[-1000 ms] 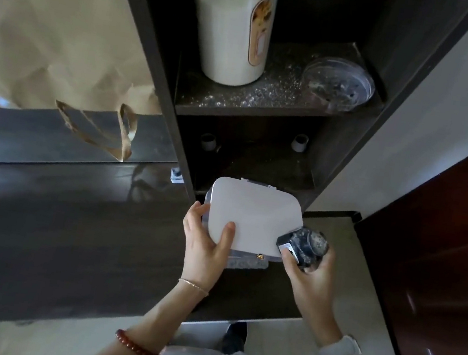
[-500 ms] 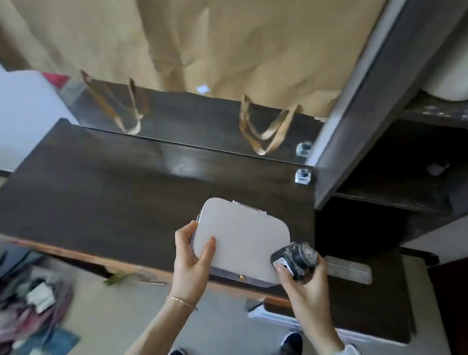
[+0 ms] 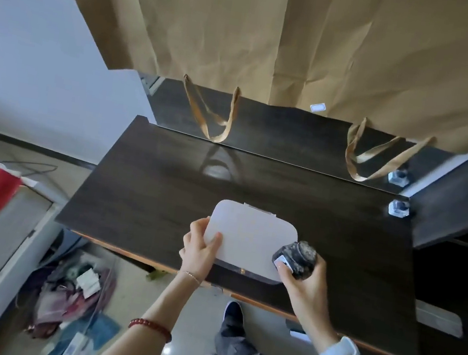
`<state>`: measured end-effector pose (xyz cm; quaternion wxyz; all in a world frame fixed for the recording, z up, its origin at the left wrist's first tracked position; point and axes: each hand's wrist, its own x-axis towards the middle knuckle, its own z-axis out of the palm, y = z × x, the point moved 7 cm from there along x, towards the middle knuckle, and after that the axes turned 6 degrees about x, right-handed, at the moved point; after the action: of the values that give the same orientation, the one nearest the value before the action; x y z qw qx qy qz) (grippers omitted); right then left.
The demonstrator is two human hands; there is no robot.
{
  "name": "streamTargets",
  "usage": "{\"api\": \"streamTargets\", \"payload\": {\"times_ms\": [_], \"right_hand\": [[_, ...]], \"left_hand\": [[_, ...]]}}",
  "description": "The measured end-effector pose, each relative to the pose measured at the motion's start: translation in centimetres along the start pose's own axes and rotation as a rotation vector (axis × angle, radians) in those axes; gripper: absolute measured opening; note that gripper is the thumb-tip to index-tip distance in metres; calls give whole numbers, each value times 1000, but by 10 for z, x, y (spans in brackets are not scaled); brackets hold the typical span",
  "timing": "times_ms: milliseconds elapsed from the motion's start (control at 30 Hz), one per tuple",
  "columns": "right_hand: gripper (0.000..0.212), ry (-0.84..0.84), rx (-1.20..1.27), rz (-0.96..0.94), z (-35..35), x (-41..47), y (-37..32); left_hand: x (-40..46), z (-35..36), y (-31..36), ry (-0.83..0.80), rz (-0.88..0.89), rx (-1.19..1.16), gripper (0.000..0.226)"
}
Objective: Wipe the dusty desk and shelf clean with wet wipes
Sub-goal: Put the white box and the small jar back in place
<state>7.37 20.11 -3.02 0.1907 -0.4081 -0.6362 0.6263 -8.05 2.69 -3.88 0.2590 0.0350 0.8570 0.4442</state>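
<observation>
Now both hands over the dark desk: left hand gripping a white box, right hand clutching a dusty jar.

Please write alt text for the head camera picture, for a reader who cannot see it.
Seen from above, a person holds a white box over a dark wooden desk: the left hand grips its left edge, and the right hand holds a small dusty jar against its right side. Brown paper bags hang behind the desk.

A flat white box with rounded corners is held level just above the dark wooden surface.
</observation>
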Motion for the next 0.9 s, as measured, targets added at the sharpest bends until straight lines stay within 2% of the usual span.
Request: {"api": "streamTargets", "payload": {"times_ms": [100, 300, 467, 567, 633, 733, 800, 900], "right_hand": [[46, 3, 14, 19, 11, 20, 4], [52, 2, -7, 43, 25, 45, 6], [52, 45, -148, 24, 28, 47, -3], [68, 83, -232, -47, 39, 49, -16], [67, 92, -273, -156, 54, 54, -37], [51, 77, -390, -295, 97, 65, -72], [44, 19, -420, -334, 138, 72, -88], [45, -118, -416, -356, 220, 80, -97]], "left_hand": [[27, 3, 10, -30, 59, 25, 42], [65, 5, 9, -67, 87, 128, 31], [70, 3, 8, -63, 121, 192, 30], [76, -8, 10, -56, 164, 359, 37], [85, -28, 10, 4, 178, 371, 39], [111, -83, 5, 144, 163, 357, 29], [133, -127, -3, 231, 144, 371, 24], [171, -197, -24, 315, 83, 390, 25]]}}
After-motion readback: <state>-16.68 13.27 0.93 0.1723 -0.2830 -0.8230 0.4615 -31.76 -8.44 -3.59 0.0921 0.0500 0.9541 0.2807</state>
